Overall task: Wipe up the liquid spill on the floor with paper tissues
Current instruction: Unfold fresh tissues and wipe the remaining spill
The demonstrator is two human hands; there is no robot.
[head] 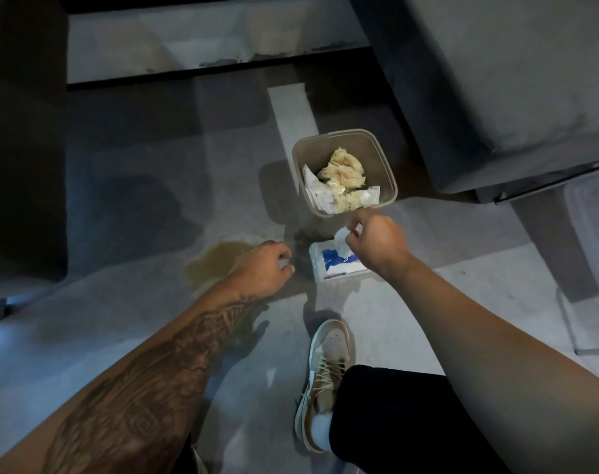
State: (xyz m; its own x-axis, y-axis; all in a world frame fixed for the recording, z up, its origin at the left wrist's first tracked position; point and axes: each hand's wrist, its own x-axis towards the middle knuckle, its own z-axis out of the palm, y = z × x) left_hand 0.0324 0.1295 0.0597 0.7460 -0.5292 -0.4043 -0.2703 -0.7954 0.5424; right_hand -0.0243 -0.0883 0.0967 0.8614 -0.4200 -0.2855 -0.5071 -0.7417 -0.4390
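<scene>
A grey concrete floor (120, 336) runs beside a dark grey sofa (496, 80). A yellow-brown liquid spill (216, 261) lies on the floor, left of a white-and-blue plastic tissue pack (328, 265). The right hand (376, 244) pinches a white paper tissue (340, 239) at the pack's top. The left hand (260, 268), fingers loosely curled and holding nothing, is at the spill's right edge. Just beyond the pack stands a brown plastic bin (390, 179) holding crumpled stained tissues (342, 172).

both forearms are bare. the left forearm (175, 357) carries a dense dark tattoo (144, 388) of scrolled and squared linework, ending at the wrist below the left hand (260, 268). the right forearm (496, 336) is plain. black trousers (393, 422), a tan and cream low sneaker (328, 343) with beige laces (327, 374), a white sock (320, 432).
</scene>
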